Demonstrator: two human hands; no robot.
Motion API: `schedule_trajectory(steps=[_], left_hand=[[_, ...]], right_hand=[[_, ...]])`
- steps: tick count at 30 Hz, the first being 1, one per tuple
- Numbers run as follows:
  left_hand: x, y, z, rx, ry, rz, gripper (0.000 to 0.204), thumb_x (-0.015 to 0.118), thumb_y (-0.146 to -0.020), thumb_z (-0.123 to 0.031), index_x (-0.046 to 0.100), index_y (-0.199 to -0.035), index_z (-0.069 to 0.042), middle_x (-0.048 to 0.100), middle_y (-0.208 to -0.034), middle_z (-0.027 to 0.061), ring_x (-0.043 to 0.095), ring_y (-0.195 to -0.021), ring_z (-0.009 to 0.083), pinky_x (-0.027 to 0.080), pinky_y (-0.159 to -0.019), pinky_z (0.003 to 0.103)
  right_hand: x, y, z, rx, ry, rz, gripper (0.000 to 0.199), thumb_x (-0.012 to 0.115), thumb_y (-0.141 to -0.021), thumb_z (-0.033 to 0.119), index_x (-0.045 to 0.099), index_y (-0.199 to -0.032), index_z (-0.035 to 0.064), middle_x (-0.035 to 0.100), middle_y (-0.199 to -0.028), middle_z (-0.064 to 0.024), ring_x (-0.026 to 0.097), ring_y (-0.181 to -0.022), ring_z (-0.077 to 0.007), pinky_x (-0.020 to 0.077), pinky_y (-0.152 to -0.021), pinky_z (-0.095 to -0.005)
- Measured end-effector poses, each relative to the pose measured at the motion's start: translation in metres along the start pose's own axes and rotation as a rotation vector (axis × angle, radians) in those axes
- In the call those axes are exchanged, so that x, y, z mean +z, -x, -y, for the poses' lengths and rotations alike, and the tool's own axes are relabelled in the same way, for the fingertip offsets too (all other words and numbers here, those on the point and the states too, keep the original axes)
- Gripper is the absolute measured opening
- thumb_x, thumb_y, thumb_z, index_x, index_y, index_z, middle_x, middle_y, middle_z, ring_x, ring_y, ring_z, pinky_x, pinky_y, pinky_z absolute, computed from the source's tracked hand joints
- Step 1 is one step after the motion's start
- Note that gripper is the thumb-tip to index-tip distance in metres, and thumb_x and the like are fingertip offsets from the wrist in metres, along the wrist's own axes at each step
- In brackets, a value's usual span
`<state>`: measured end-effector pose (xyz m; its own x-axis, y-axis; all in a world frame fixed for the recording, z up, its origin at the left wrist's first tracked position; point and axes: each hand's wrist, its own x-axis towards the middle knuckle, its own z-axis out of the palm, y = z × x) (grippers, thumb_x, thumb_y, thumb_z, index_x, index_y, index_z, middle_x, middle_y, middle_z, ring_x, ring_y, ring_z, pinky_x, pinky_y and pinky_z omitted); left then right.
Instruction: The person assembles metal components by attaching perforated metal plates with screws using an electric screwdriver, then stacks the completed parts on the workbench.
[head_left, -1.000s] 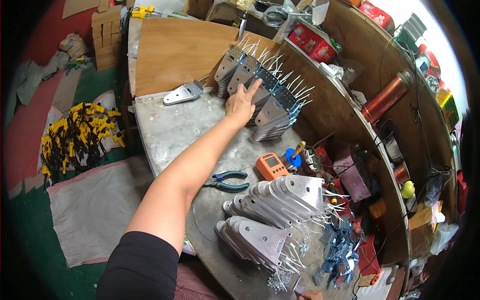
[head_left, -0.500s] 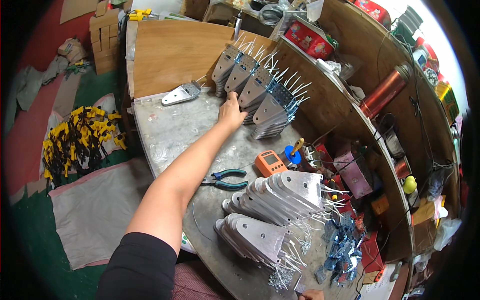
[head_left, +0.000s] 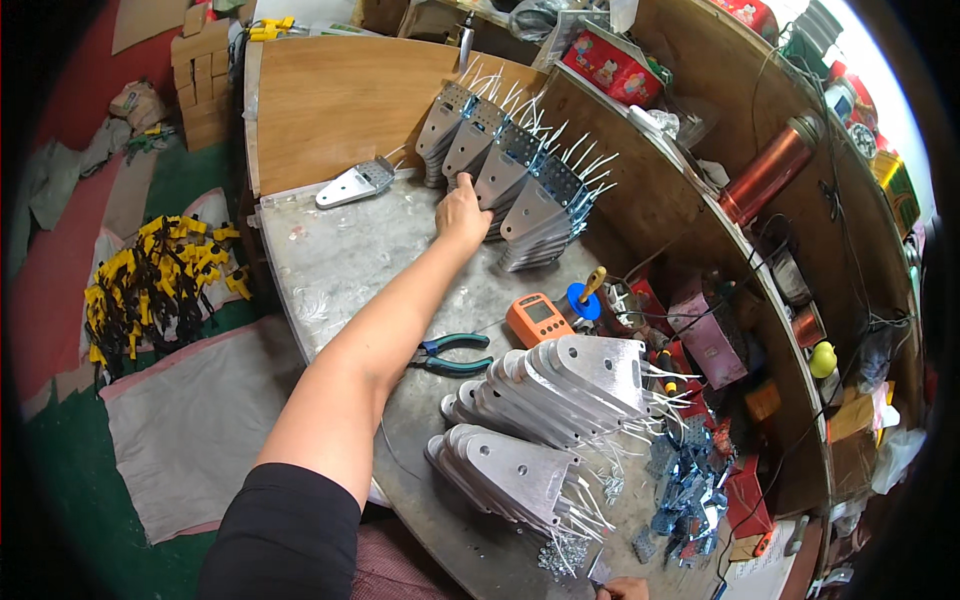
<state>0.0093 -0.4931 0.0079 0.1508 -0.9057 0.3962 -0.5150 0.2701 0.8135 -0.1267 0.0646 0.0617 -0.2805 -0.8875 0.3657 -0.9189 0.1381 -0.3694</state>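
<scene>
My left hand [head_left: 463,212] reaches to the far side of the bench, its fingers curled against a stack of tapered silver metal plates [head_left: 470,150]; some fingertips are hidden. Similar stacks stand on either side, with blue perforated pieces and white wires at their far ends. One single tapered plate [head_left: 355,184] lies apart to the left. At the lower edge, my right hand [head_left: 624,588] shows only in part, fingers closed round something dark I cannot make out. Nearby are small screws [head_left: 563,556] and a nearer stack of plates [head_left: 505,470].
Teal-handled pliers [head_left: 450,355], an orange meter [head_left: 538,318] and a blue spool [head_left: 584,301] lie mid-bench. Another plate stack [head_left: 590,385] and a heap of blue metal pieces [head_left: 690,490] are at right. Wooden boards [head_left: 350,110] edge the bench; yellow-black parts [head_left: 160,280] lie left.
The view has shifted slightly. My left hand stays at the far stacks with little change. Slightly more of my right hand shows at the lower edge.
</scene>
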Motion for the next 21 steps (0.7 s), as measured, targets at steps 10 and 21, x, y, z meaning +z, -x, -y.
schedule_trajectory(steps=[10, 21], left_hand=[[-0.059, 0.002, 0.008, 0.073, 0.024, 0.003, 0.027, 0.073, -0.07, -0.021, 0.061, -0.088, -0.005, 0.067, -0.086, 0.0138, 0.064, -0.081, 0.03, 0.051, -0.073, 0.04], [-0.217, 0.231, -0.135, 1.154, -0.178, 0.764, 0.06, 0.076, -0.063, -0.023, 0.054, -0.115, -0.003, 0.056, -0.115, 0.0144, 0.055, -0.104, 0.0304, 0.045, -0.087, 0.04]], right_hand=[[-0.012, 0.019, -0.001, 0.127, -0.082, -0.037, 0.01, 0.06, -0.078, -0.007, 0.06, -0.085, 0.0005, 0.06, -0.078, -0.0143, 0.058, -0.064, -0.0262, 0.0453, -0.056, -0.0313], [-0.044, 0.079, -0.001, 0.522, -0.531, -0.06, 0.023, 0.055, -0.091, 0.019, 0.057, -0.08, -0.0007, 0.054, -0.075, -0.0026, 0.048, -0.065, -0.0092, 0.0399, -0.055, -0.0247]])
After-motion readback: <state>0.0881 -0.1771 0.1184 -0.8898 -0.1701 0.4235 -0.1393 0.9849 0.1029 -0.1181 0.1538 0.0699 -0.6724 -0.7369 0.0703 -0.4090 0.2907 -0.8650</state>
